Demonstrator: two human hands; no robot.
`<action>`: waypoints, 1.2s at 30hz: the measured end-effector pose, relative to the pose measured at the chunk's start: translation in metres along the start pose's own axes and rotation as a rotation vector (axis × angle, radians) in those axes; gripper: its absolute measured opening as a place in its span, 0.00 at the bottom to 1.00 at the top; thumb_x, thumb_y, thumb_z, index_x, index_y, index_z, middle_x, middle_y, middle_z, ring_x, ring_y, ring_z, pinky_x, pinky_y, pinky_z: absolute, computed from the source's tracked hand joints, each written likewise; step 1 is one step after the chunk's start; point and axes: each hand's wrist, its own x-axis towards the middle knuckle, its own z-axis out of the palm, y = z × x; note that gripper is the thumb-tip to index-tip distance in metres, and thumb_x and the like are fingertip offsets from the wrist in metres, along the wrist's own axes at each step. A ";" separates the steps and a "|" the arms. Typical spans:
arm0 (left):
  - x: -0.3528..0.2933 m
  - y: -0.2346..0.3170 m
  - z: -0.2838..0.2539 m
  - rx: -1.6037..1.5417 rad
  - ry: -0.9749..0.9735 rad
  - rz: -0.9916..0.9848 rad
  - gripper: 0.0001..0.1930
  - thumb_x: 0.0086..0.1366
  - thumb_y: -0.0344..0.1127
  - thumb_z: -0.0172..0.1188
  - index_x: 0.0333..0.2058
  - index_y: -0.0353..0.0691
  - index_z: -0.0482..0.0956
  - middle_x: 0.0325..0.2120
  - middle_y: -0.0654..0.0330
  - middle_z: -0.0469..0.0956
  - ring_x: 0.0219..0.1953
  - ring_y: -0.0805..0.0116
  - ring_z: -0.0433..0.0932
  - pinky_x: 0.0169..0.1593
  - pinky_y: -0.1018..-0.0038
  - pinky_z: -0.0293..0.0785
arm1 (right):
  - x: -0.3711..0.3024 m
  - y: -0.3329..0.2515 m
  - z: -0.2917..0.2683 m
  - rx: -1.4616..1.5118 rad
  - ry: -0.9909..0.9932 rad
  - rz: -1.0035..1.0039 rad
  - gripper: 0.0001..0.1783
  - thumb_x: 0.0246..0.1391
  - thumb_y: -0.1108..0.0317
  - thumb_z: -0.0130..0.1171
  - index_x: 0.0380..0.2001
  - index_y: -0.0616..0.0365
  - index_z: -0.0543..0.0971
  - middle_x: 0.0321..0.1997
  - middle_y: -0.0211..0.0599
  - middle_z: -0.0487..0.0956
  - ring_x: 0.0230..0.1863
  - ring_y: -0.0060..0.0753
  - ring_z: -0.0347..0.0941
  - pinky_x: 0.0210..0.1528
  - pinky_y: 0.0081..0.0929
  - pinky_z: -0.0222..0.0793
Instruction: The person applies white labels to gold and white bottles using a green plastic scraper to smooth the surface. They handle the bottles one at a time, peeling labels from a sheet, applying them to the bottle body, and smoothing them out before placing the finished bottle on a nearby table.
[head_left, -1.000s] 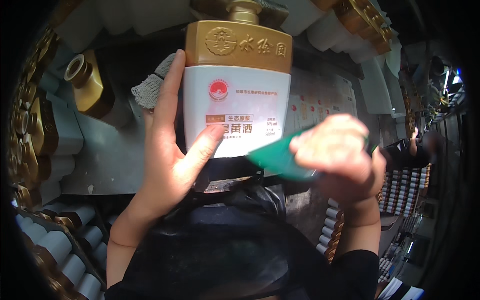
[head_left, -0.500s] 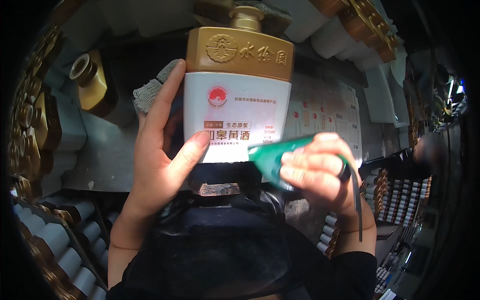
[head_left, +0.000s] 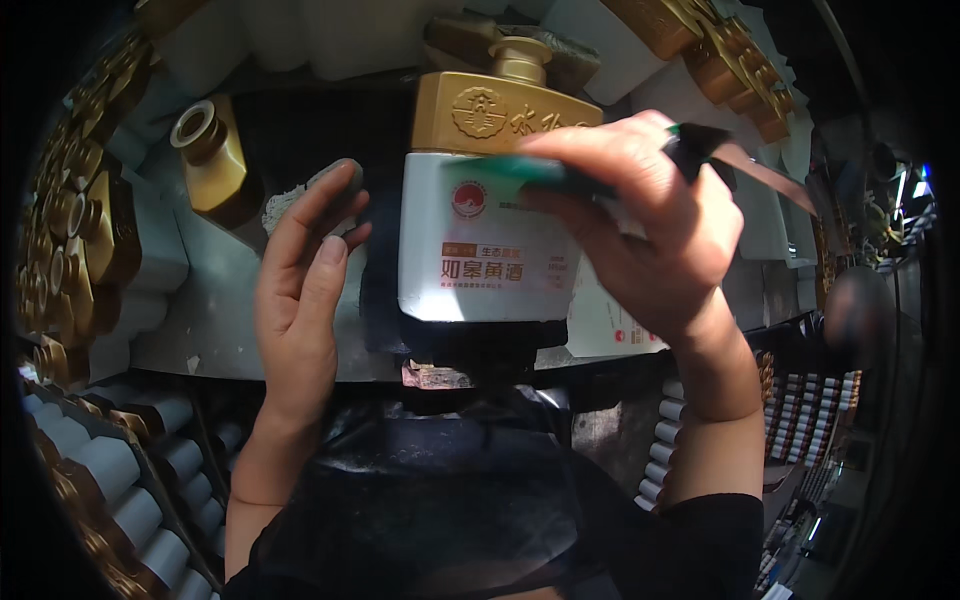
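Bottle [head_left: 485, 235] white, shoulder [head_left: 495, 115] gold, emblem [head_left: 468, 200] red; tool [head_left: 510, 170] green.

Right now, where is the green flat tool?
In the head view, the green flat tool is just above centre, held by the right hand over the white-and-gold bottle's front, near its gold shoulder.

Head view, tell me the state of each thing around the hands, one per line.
Labelled bottle: printed face toward camera
Left hand: partly curled, apart from labelled bottle
Right hand: gripping green tool
Green tool: held across labelled bottle's front, contact unclear
Left-side bottle: uncapped
Printed sheet: partly covered
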 end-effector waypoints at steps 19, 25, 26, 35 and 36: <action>0.000 -0.007 -0.012 -0.064 0.012 -0.088 0.24 0.74 0.34 0.42 0.65 0.30 0.59 0.64 0.48 0.62 0.65 0.58 0.65 0.67 0.63 0.62 | -0.181 0.044 -0.082 1.536 1.155 0.597 0.11 0.63 0.55 0.56 0.42 0.47 0.73 0.61 0.30 0.70 0.71 0.47 0.53 0.64 0.76 0.48; 0.008 -0.008 -0.005 -0.047 0.011 -0.123 0.23 0.73 0.34 0.44 0.64 0.31 0.61 0.63 0.50 0.64 0.64 0.60 0.64 0.67 0.64 0.59 | -0.232 0.005 -0.077 1.462 1.320 0.345 0.07 0.61 0.57 0.57 0.37 0.45 0.75 0.74 0.30 0.58 0.77 0.59 0.34 0.63 0.89 0.32; 0.007 -0.006 -0.007 -0.043 0.007 -0.112 0.24 0.73 0.34 0.44 0.64 0.30 0.61 0.63 0.50 0.64 0.64 0.60 0.65 0.67 0.64 0.59 | -0.230 0.003 -0.077 1.489 1.345 0.347 0.07 0.60 0.58 0.58 0.37 0.45 0.75 0.74 0.30 0.58 0.77 0.61 0.33 0.62 0.90 0.32; -0.002 0.005 0.003 -0.019 0.001 -0.072 0.21 0.71 0.31 0.46 0.61 0.33 0.66 0.61 0.51 0.67 0.61 0.60 0.69 0.64 0.64 0.65 | -0.168 -0.008 -0.069 0.853 0.651 1.066 0.12 0.57 0.63 0.63 0.42 0.55 0.76 0.44 0.35 0.80 0.46 0.35 0.78 0.49 0.34 0.76; -0.004 0.009 0.003 -0.008 0.006 -0.063 0.21 0.71 0.30 0.47 0.60 0.33 0.67 0.60 0.52 0.68 0.61 0.61 0.70 0.62 0.65 0.67 | -0.141 -0.012 -0.071 0.646 0.427 1.030 0.12 0.57 0.64 0.63 0.42 0.56 0.77 0.39 0.35 0.82 0.39 0.33 0.80 0.46 0.28 0.77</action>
